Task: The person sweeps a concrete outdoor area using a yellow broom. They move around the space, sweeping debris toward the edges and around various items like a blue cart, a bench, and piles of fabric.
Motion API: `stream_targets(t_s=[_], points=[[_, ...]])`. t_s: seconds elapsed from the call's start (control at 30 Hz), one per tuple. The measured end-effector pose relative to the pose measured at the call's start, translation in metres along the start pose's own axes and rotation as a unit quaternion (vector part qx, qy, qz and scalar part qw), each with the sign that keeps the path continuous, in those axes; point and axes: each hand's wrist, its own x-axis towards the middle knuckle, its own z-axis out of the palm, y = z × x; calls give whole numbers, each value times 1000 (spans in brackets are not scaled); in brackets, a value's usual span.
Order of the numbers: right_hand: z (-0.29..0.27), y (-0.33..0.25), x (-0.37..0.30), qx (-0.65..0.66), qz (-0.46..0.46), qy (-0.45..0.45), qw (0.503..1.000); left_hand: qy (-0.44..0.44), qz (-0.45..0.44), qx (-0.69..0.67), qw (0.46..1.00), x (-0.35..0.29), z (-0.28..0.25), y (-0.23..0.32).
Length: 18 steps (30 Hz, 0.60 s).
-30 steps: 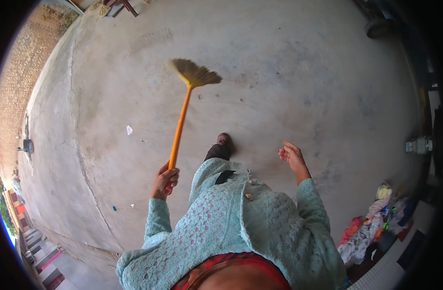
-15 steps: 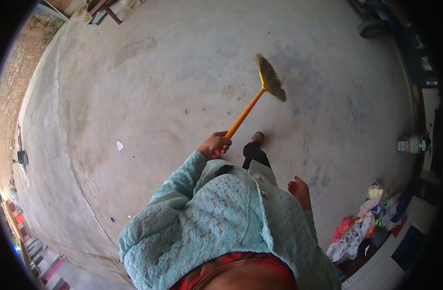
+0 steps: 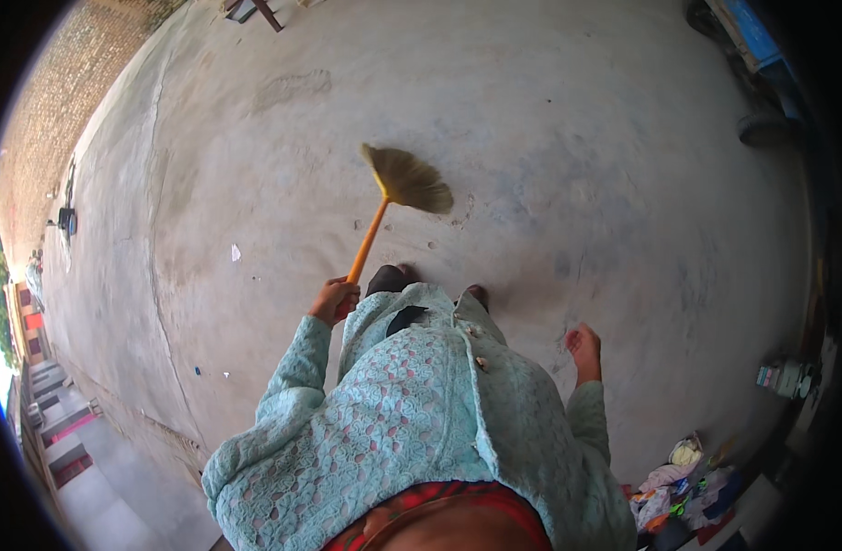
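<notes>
My left hand (image 3: 335, 301) is closed round the orange handle of a grass broom (image 3: 412, 181). The broom's fan-shaped, yellow-bound head spreads away from me, low over the grey concrete floor (image 3: 256, 174); I cannot tell whether the bristles touch it. On the other side, my right hand (image 3: 583, 345) hangs beside my body, its fingers loosely curled and apart, with nothing visible in it. Between the hands, two dark shoes show below a pale turquoise lace garment (image 3: 384, 386).
Small white scraps (image 3: 235, 253) lie on the floor at left. A brick wall (image 3: 72, 110) borders the far left. A clothes pile (image 3: 683, 491) sits at lower right, below a stack of pale items (image 3: 786, 377). A dark wheel (image 3: 765, 131) stands far right.
My left hand has swung the broom leftward, its head moving from right of centre to left of centre. My feet have shifted, and both shoes now show. The view has turned slightly.
</notes>
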Motion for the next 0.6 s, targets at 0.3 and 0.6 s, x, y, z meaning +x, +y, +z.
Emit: stream_targets(t_s=[0.3,0.6], points=[[130,-121,24,-67,-41,-57,995,41,22,35,998,-51,21,51],[185,-138,13,-101,51,-40,993,-134,15,110,985,21,91,129]])
